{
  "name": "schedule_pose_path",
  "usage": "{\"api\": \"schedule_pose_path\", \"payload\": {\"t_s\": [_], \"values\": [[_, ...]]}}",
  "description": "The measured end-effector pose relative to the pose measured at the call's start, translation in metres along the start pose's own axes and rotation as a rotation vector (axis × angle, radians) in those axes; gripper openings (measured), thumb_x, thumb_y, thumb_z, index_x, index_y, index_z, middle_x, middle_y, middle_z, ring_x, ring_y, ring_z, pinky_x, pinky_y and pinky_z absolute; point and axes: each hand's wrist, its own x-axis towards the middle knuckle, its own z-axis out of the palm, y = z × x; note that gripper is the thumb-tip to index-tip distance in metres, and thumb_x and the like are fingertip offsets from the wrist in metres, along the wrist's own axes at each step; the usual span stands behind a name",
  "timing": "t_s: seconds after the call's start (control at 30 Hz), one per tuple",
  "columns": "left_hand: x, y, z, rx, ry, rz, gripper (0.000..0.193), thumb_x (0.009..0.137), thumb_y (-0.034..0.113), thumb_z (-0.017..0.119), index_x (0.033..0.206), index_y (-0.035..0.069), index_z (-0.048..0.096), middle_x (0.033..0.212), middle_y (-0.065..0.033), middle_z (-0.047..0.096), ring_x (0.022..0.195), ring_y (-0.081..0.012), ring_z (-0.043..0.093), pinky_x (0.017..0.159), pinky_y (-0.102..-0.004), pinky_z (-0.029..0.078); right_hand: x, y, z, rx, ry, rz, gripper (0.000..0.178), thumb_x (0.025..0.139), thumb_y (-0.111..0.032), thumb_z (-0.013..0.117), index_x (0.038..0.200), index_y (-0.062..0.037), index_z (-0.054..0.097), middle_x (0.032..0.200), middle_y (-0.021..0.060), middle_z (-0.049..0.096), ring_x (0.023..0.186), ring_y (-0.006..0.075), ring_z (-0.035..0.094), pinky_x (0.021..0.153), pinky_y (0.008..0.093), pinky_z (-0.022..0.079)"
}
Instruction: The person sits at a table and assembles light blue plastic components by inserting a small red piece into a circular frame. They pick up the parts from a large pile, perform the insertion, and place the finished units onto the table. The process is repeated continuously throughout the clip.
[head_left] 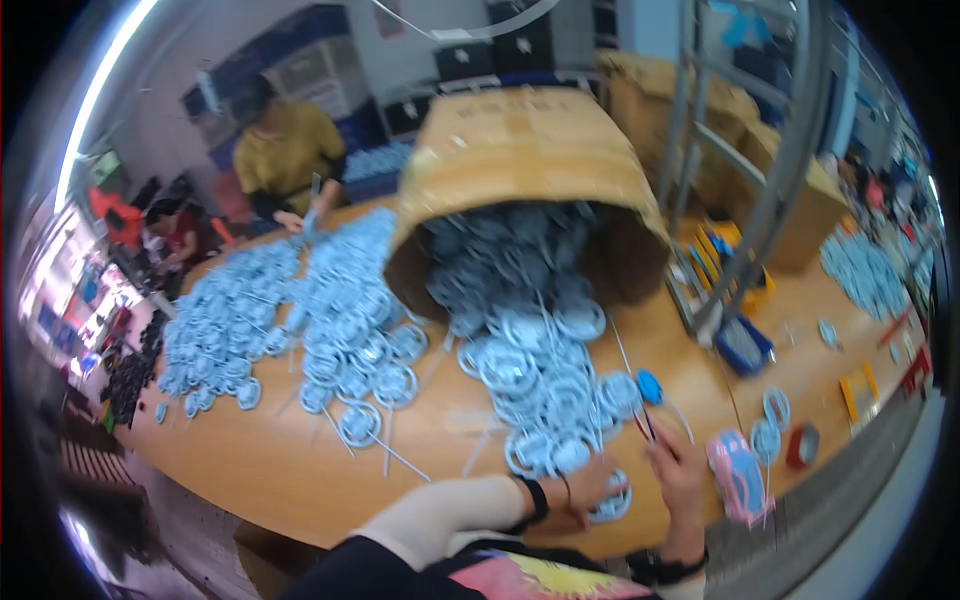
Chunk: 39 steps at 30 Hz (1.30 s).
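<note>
My left hand (592,487) is low at the table's front edge, its fingers closed on the rim of a light blue round plastic piece (614,503). To its right, my right hand (677,464) is raised with the fingers wrapped round a slim red-and-dark hand tool (645,428); its exact kind is too blurred to tell. Just beyond the tool's tip is a brighter blue oval piece (650,387). A pile of light blue round pieces (545,385), some with thin stems, spills toward my hands from a tipped cardboard box (520,150).
More light blue pieces (350,300) cover the table's left side, where another person (290,150) works. A metal frame (745,200) stands on the right near a dark blue tray (743,345). A pink-and-blue pouch-like object (738,475) and a tape roll (802,446) lie right of my hand.
</note>
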Motion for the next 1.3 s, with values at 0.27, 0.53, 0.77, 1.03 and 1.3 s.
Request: {"api": "schedule_pose_path", "payload": {"t_s": [0.27,0.53,0.77,1.03,1.3], "values": [[-0.013,0.030,-0.083,-0.127,0.270,0.085,0.091,0.049,0.025,0.078,0.126,0.005,0.035,0.114,-0.0244,0.038,0.105,-0.0419,0.038,0.094,-0.0499,0.029,0.011,0.035,-0.004,-0.070,0.077,-0.144,0.034,0.082,-0.003,0.057,0.115,0.0027,0.056,0.084,0.0057,0.062,0.069,0.0072,0.052,0.062,0.0207,0.043],[-0.088,0.040,-0.153,0.102,0.417,-0.191,0.099,0.057,0.032,0.078,0.137,0.009,0.024,0.135,-0.0250,0.026,0.128,-0.0406,0.024,0.105,-0.0529,0.017,0.041,0.035,0.045,-0.006,-0.144,-0.177,0.035,0.080,-0.002,0.061,0.115,0.0022,0.057,0.086,0.0036,0.060,0.075,0.0088,0.054,0.067,0.0213,0.043],[-0.129,0.049,-0.174,0.156,0.908,-0.453,0.089,0.066,0.031,0.076,0.137,0.007,0.027,0.141,-0.0196,0.023,0.131,-0.0321,0.025,0.105,-0.0474,0.023,0.048,0.002,0.074,0.311,-0.040,-0.173,0.036,0.085,-0.001,0.056,0.121,0.0005,0.053,0.091,0.0006,0.060,0.075,0.0040,0.051,0.067,0.0166,0.041],[-0.139,0.045,-0.159,-1.380,1.078,-0.441,0.032,0.094,0.029,0.047,0.114,0.005,0.054,0.094,0.0009,0.059,0.085,-0.0076,0.056,0.078,-0.0256,0.047,0.045,-0.011,0.104,0.350,-0.106,-0.242,0.033,0.085,0.002,0.056,0.118,0.0005,0.055,0.102,0.0056,0.060,0.080,0.0073,0.052,0.072,0.0194,0.042],[-0.180,0.044,-0.157,-1.325,1.185,-0.546,0.027,0.091,0.020,0.052,0.112,0.004,0.056,0.091,0.0009,0.060,0.078,-0.0086,0.058,0.071,-0.0251,0.050,0.028,-0.047,0.098,-0.362,-0.467,-0.701,0.034,0.075,0.000,0.064,0.108,-0.0084,0.063,0.084,0.0089,0.056,0.072,0.0204,0.055,0.062,0.0267,0.042]]}}
